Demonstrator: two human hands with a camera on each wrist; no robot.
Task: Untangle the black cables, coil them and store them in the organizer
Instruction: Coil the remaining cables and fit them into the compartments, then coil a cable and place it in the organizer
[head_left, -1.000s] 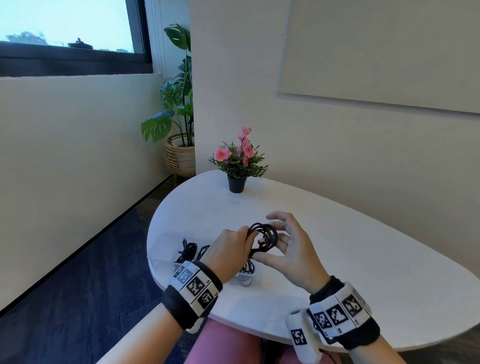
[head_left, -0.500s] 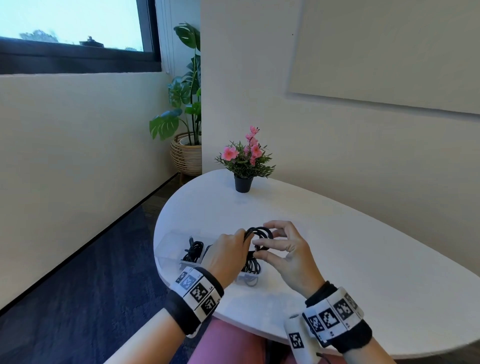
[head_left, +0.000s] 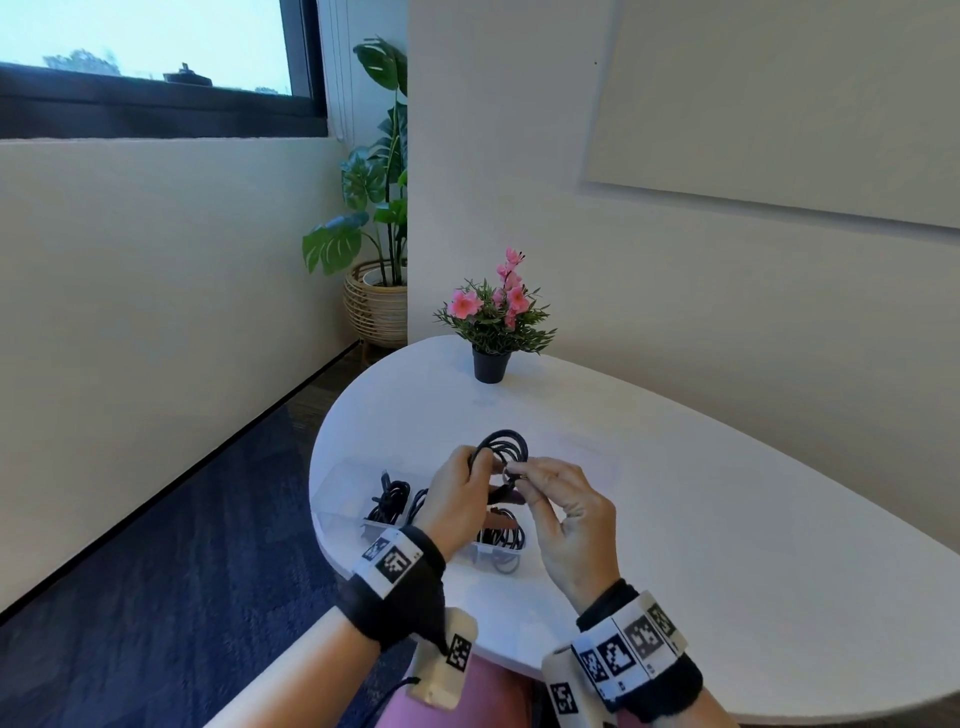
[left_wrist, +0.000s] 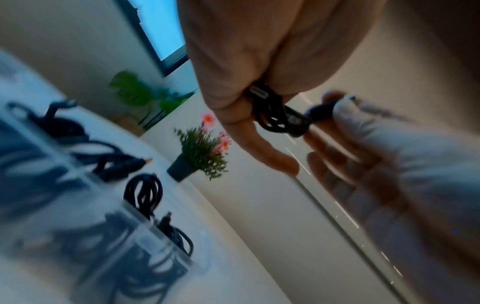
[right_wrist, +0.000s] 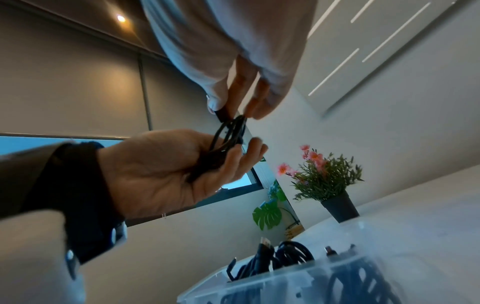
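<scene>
Holding the coiled black cable (head_left: 503, 451) just above the clear organizer (head_left: 345, 486), the left hand (head_left: 457, 506) is curled round the loops while the right hand (head_left: 563, 512) pinches the cable's plug end against them; other black coils already sit in the organizer below. Risk, as I judge it: if either grip slackens before the end is tucked, the springy loops pop open and re-tangle. Versus a second ago, both hands sit higher above the organizer, farther toward the flower pot (head_left: 490, 365) beyond.
</scene>
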